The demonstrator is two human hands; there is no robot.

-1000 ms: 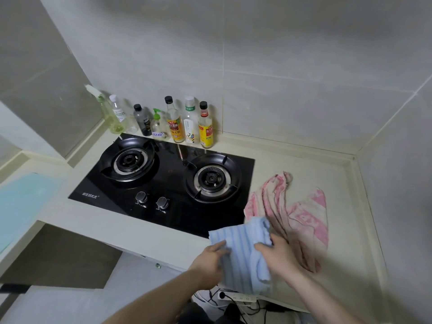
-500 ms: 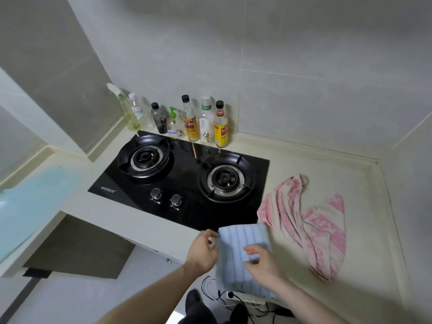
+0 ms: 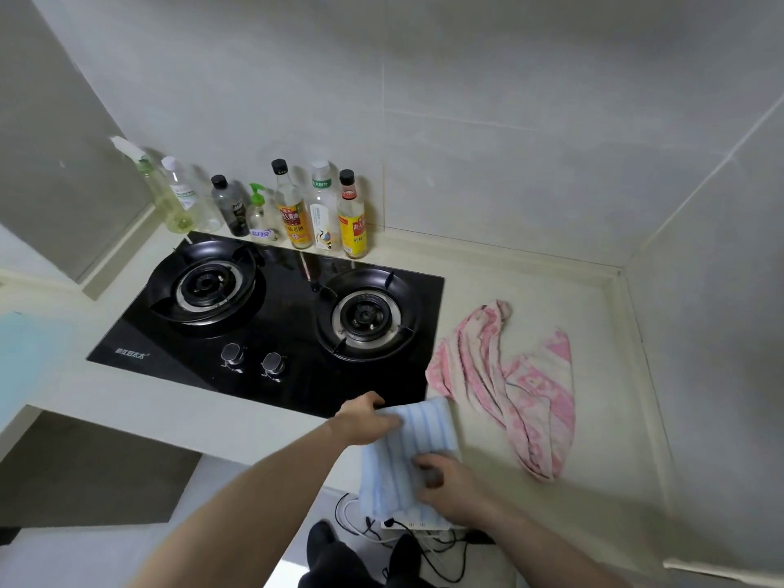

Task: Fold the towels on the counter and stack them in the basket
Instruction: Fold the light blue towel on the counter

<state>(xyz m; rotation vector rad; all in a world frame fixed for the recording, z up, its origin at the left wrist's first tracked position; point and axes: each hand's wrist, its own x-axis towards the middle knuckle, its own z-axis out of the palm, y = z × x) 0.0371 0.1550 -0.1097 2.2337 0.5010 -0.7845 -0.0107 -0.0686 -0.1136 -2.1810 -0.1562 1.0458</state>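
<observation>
Since a moment ago, blue towel point(image 3: 409, 451) is lowered onto counter point(image 3: 594, 418) edge; its far corner is pinched by left hand point(image 3: 365, 422), while right hand point(image 3: 445, 481) grips its middle, steadying the fold.

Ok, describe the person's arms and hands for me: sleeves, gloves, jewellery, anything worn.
Both forearms are bare as far as the picture shows, with no sleeve in view. The left hand and the right hand wear no gloves. No watch, bracelet or ring is visible, though the right hand is somewhat blurred.
</observation>
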